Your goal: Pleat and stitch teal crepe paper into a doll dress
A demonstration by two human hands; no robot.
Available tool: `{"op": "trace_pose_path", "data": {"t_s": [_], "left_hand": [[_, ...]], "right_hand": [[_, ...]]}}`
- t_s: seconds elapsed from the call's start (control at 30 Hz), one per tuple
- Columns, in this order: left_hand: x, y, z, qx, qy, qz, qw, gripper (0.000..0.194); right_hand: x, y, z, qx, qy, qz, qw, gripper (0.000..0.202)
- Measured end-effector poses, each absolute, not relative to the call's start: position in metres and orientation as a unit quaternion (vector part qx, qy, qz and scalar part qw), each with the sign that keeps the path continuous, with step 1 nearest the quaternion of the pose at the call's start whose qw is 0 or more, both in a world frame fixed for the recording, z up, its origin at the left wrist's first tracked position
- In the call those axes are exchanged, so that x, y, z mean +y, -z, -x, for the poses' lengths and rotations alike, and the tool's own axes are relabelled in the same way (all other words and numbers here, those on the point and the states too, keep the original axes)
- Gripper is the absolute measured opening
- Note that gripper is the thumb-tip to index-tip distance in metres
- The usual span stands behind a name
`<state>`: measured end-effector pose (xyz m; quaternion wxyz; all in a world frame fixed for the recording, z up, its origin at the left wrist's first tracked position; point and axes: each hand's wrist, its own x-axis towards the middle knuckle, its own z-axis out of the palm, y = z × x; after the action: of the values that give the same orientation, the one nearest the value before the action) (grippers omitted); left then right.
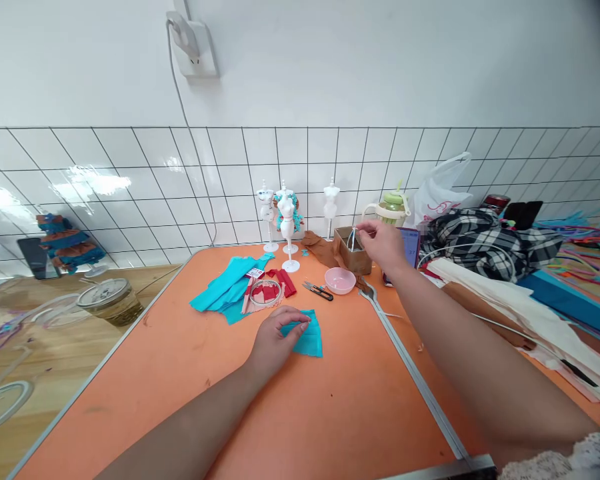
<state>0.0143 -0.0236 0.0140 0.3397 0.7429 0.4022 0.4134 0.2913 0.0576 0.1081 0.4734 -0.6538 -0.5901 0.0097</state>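
My left hand (pixel 279 337) is closed in a pinch on a small piece of turquoise fabric (pixel 311 341) on the orange table. My right hand (pixel 377 241) reaches farther out, its fingers closed on a thin white strip (pixel 353 239) that hangs at the small brown box (pixel 361 261). What the strip is exactly I cannot make out. Between the hands are a pink bowl (pixel 340 281) and black-handled thread snips (pixel 320 291). Left of them, a round hoop (pixel 265 293) lies on red and pink fabric (pixel 289 283), beside a larger turquoise cloth (pixel 225 288).
Several white mini dress forms (pixel 287 217) stand near the tiled wall. Behind my right hand are a phone (pixel 411 245) and a green-lidded cup (pixel 393 205). Checked cloth (pixel 473 240) and pale fabric (pixel 520 307) lie on the right. A lidded jar (pixel 111 300) stands left.
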Motion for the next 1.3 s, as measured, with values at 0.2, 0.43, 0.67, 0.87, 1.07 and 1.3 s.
{"op": "trace_pose_path", "data": {"t_s": [0.2,0.43,0.67,0.87,1.07,1.3], "left_hand": [[-0.023,-0.016,-0.012,0.406,-0.442,-0.737,0.312,0.017],[-0.023,-0.017,-0.013,0.403,-0.435,-0.747,0.302,0.017],[-0.022,-0.015,-0.013,0.394,-0.433,-0.751,0.305,0.018],[-0.022,-0.012,-0.013,0.388,-0.431,-0.754,0.309,0.018],[-0.025,-0.015,-0.015,0.391,-0.438,-0.735,0.340,0.018],[-0.027,-0.015,-0.018,0.394,-0.431,-0.704,0.403,0.018]], "right_hand": [[0.096,-0.099,-0.310,-0.608,0.074,0.757,0.229,0.024],[0.105,-0.092,-0.312,-0.590,0.076,0.780,0.196,0.016],[0.101,-0.089,-0.315,-0.606,0.070,0.756,0.239,0.025],[0.086,-0.087,-0.312,-0.572,0.025,0.734,0.364,0.021],[0.012,-0.071,-0.260,-0.574,-0.178,0.550,0.580,0.036],[-0.042,-0.019,-0.203,-0.701,-0.206,0.524,0.439,0.028]]}}
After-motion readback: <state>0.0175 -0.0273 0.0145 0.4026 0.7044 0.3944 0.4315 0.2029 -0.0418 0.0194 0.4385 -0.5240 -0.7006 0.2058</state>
